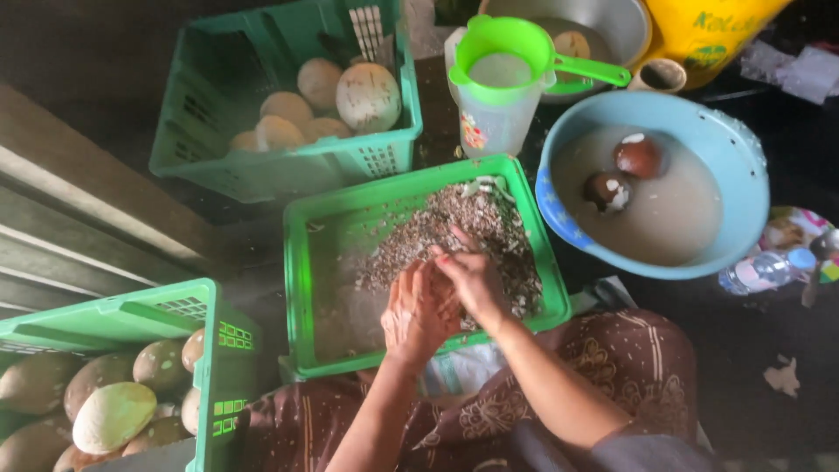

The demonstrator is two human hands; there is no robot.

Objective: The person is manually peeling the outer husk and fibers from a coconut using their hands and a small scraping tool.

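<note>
My left hand (pixel 418 313) and my right hand (pixel 472 278) are pressed together over the near right part of a shallow green crate (pixel 301 288). My right hand's fingers lie across the left, which is curled. Anything between the palms is hidden. Under them the crate's floor is covered with a heap of brown and pale shavings (pixel 454 229). My lap, in a brown patterned cloth (pixel 629 358), sits just below the crate.
A blue basin (pixel 743 166) of cloudy water at right holds two brown round kernels (pixel 638 157). A clear jug topped by a green strainer (pixel 502 61) stands behind the crate. Green crates of pale round fruits sit at the back (pixel 201 140) and near left (pixel 205 367). A plastic bottle (pixel 765 269) lies far right.
</note>
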